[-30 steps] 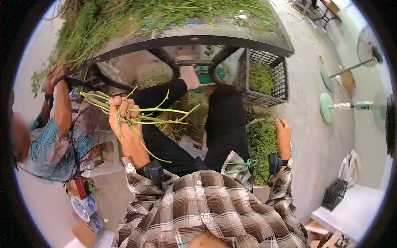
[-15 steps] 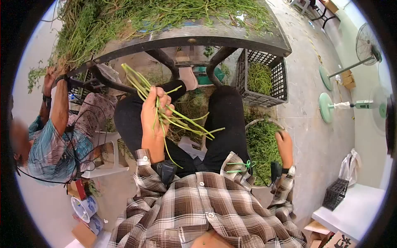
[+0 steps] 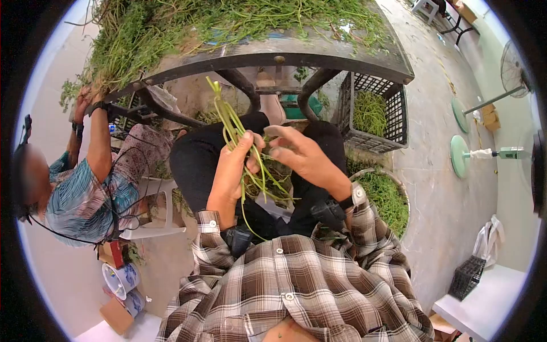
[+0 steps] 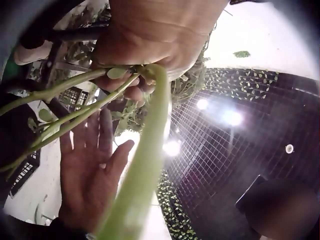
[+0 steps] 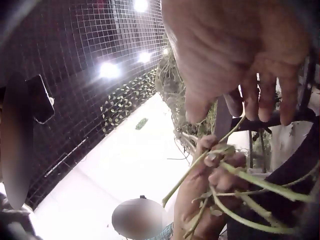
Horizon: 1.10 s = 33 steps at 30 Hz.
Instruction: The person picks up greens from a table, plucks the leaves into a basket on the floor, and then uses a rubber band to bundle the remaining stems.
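Note:
My left hand (image 3: 228, 165) grips a small bunch of long green plant stems (image 3: 228, 117) above my lap. Their cut ends point up and away, and thinner ends trail down past the fingers. Close beside the bunch is my right hand (image 3: 310, 162), its fingers extended and loosely spread, fingertips near the stems. In the left wrist view the right palm (image 4: 90, 180) faces the bunch with nothing in it. The right wrist view shows the left fingers (image 5: 212, 160) curled round the stems, with several ends fanning out below.
A table (image 3: 188, 60) ahead bears a heap of leafy greens (image 3: 245, 23). A black crate (image 3: 376, 142) with stems stands under its right end. A round basket of greens (image 3: 384, 199) is by my right side. Another person (image 3: 85, 199) sits at the left. Fans (image 3: 458, 157) stand at right.
My left hand has moved right, toward the middle, and the bunch has turned more upright. My right hand has left the round basket's rim and come in beside the stems.

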Tool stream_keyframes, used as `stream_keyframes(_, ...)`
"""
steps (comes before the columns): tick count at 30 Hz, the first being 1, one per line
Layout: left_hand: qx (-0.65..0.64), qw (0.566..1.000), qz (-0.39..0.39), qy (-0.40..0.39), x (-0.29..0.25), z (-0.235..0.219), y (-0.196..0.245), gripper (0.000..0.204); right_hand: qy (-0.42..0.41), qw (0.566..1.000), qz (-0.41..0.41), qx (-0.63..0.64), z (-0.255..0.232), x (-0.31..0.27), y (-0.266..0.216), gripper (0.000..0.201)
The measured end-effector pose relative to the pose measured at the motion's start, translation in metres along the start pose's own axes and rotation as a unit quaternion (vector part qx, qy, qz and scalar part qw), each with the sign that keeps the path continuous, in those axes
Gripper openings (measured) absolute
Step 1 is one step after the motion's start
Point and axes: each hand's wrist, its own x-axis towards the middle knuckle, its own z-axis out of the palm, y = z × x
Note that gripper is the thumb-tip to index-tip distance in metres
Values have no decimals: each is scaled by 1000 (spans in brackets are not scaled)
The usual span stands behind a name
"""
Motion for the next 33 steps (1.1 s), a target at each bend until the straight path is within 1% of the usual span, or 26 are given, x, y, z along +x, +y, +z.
stream_keyframes(1,-1,1000,-2,-2,1,2,-3,30,-22,999,23,25,4,1,0,48)
stream_keyframes(2,13,1000,9,5,3,3,-7,29,-20,999,25,23,7,3,-2,48)
stream_keyframes(4,26,999,19,11,6,4,-12,28,-97,994,42,20,12,5,-6,55)
stream_keyframes(5,36,999,24,24,8,4,-14,27,-61,997,-13,-43,14,4,2,61)
stream_keyframes(6,47,998,29,39,8,4,-15,26,-63,997,-11,-44,14,3,-4,61)
stream_keyframes(7,45,999,8,29,7,1,-15,26,-91,994,66,7,13,3,-15,63)
stream_keyframes(8,43,999,8,31,7,0,-16,26,-118,981,143,58,13,3,-21,66)
stream_keyframes(11,48,998,10,43,8,-1,-19,27,-119,978,169,25,18,1,-21,72)
stream_keyframes(12,48,996,15,71,8,-1,-20,27,-120,978,170,26,21,0,-17,72)
stream_keyframes(13,47,994,20,100,8,-1,-20,27,-107,987,115,-26,25,-3,-12,73)
stream_keyframes(14,47,994,20,100,8,-1,-19,27,-94,991,59,-79,29,-5,-9,75)
stream_keyframes(15,47,994,24,94,8,-2,-18,27,-95,988,97,-72,32,-6,-13,67)
stream_keyframes(16,47,995,29,88,9,-2,-18,27,-95,988,97,-72,33,-6,-13,67)
stream_keyframes(18,42,995,29,81,11,-6,-23,27,-61,985,65,-149,34,-5,-12,50)
stream_keyframes(19,35,995,32,85,13,-6,-28,28,-60,985,65,-148,35,-5,-10,50)
stream_keyframes(20,29,995,36,90,14,-7,-30,28,-38,985,51,-162,36,-6,-7,40)
stream_keyframes(21,36,996,46,72,13,-7,-31,25,-16,984,36,-175,37,-6,-3,30)
stream_keyframes(22,37,996,47,71,13,-8,-31,25,-15,984,36,-175,37,-8,3,30)
stream_keyframes(24,101,992,52,64,13,-9,-30,24,2,969,3,-247,37,-11,11,21)
stream_keyframes(25,100,992,52,64,13,-9,-30,24,2,969,3,-248,35,-12,11,21)
stream_keyframes(27,111,993,26,22,11,-9,-30,26,8,968,26,-251,30,-13,11,19)
stream_keyframes(28,111,993,27,22,10,-9,-29,26,8,968,26,-251,28,-13,9,19)
stream_keyframes(30,146,989,18,-19,8,-9,-28,30,16,969,27,-244,24,-13,4,18)
stream_keyframes(33,146,989,-11,-35,5,-9,-24,31,15,966,35,-256,18,-15,3,18)
